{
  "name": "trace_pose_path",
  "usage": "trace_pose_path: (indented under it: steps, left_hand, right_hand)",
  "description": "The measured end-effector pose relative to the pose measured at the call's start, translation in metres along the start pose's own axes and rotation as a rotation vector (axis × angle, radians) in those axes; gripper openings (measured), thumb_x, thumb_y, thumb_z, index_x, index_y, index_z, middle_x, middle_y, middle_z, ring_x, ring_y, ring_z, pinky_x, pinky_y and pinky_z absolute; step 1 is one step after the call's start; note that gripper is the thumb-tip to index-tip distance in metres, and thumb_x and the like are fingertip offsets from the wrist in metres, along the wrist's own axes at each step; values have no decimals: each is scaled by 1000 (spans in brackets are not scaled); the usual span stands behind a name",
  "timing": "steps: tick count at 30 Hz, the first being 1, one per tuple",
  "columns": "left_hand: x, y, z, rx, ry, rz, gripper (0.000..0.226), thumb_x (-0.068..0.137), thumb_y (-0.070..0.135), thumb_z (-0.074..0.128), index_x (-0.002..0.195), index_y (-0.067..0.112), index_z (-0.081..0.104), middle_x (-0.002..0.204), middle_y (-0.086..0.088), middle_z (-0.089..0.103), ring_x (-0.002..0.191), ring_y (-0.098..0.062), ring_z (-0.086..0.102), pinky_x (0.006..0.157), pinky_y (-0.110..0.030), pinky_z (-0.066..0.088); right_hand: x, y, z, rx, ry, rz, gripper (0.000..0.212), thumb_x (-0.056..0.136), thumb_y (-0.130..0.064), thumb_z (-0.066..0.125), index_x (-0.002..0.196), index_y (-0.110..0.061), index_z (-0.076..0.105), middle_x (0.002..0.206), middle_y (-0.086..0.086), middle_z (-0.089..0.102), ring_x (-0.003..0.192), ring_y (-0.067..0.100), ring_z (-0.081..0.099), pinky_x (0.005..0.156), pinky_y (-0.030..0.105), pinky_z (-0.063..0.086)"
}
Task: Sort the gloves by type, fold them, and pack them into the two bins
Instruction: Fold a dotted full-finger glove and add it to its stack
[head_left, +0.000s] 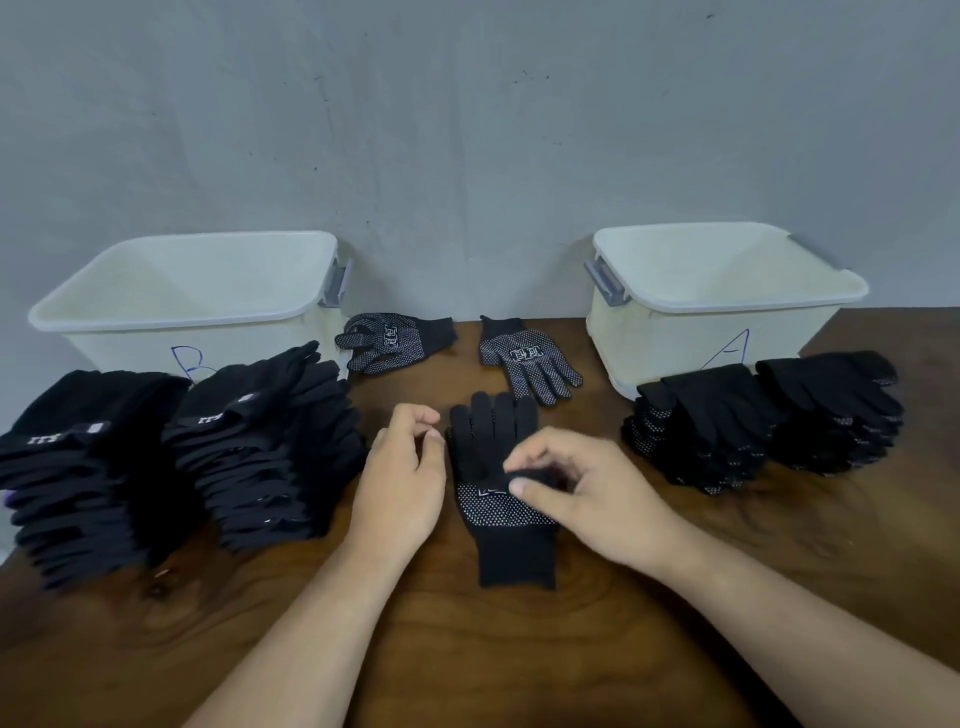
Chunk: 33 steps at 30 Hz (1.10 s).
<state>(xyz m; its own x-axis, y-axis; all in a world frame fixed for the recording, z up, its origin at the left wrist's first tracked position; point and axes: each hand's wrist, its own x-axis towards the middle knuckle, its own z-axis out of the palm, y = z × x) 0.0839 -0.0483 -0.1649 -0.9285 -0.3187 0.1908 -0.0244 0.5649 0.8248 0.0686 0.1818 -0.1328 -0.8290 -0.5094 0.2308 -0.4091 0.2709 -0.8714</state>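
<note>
1. The wooden table (519, 649) carries everything in view and stands against a grey wall (467, 130).
2. Bin B (130, 343), white plastic with a handwritten "B", stands back left. What shows of its inside is bare pale wall.
3. Bin A (691, 332), the same type and marked "A", stands back right. Its inside likewise shows only pale wall.
4. Two stacks of plain black gloves (78, 467) (270, 447) with small white labels stand in front of bin B.
5. Two stacks of dotted black gloves (701, 436) (836, 415) stand in front of bin A.
6. The centre glove (498, 509) lies flat on the table between the hands. It is black knit with white grip dots and a printed logo on the palm. Its long axis runs near to far, with the cuff toward the person and the fingers toward the wall.
7. The right hand (582, 499) pinches a fold of the centre glove at mid-length between thumb and fingers.
8. The left hand (405, 478) sits just beside the centre glove's left edge, its fingers loosely curled and grasping nothing visible.
9. Between the bins lie two loose dotted gloves, dots up. The left loose glove (395, 340) has its cuff pointing right. The right loose glove (524, 358) has its cuff toward the wall.
</note>
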Motion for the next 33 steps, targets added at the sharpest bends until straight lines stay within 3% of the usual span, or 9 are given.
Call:
trace_pose_path:
  steps: [3, 6, 12, 16, 21, 27, 33]
  left_hand:
    - [-2, 1, 0, 83, -55, 39, 26, 101, 13, 54, 117, 34, 55, 100, 18, 65, 107, -8, 57, 96, -33, 48]
    - [-4, 2, -1, 126, -88, 66, 29, 99, 13, 56, 120, 33, 55, 100, 19, 64, 108, -3, 54, 99, -33, 49]
    - [-8, 3, -4, 176, -171, 83, 42, 96, 20, 63, 131, 39, 49, 114, 23, 56, 114, 1, 48, 99, -33, 50]
    - [-19, 4, -6, 296, -219, 170, 54, 96, 31, 67, 144, 36, 43, 121, 30, 46, 103, -9, 51, 98, -30, 48]
    - [-18, 1, -4, 323, -203, 199, 64, 95, 34, 68, 151, 35, 38, 130, 24, 47, 109, -9, 49, 101, -37, 49]
    - [-18, -2, -5, 322, -202, 211, 61, 95, 36, 68, 148, 37, 39, 129, 27, 47, 113, -6, 44, 97, -37, 51]
    - [-17, -1, -5, 368, -199, 251, 51, 97, 36, 61, 146, 37, 46, 129, 25, 50, 127, -1, 38, 109, -37, 46]
  right_hand:
    - [-18, 13, 7, -214, -95, -118, 29, 94, -13, 79, 120, -24, 74, 124, -15, 67, 120, 14, 65, 104, 30, 51]
    - [-23, 19, 10, -485, -198, -174, 43, 100, -28, 68, 143, -31, 62, 147, -21, 51, 141, 4, 44, 117, 25, 38]
    - [-14, 23, -1, -719, -299, -186, 49, 108, -40, 41, 154, -29, 54, 157, -17, 50, 147, 2, 36, 125, 20, 28]
    - [-18, 29, -3, -682, -304, -170, 49, 111, -43, 40, 158, -32, 48, 162, -21, 44, 154, -5, 27, 128, 21, 21]
    - [-17, 34, -4, -633, -283, -174, 51, 110, -42, 39, 160, -29, 47, 163, -20, 44, 155, -5, 25, 128, 28, 27]
    - [-21, 32, -7, -645, -257, -266, 48, 110, -35, 44, 157, -25, 51, 162, -17, 47, 155, -1, 29, 127, 31, 30]
    - [-20, 33, -10, -468, -202, -231, 41, 109, -28, 52, 148, -24, 62, 152, -18, 57, 147, -3, 43, 123, 30, 38]
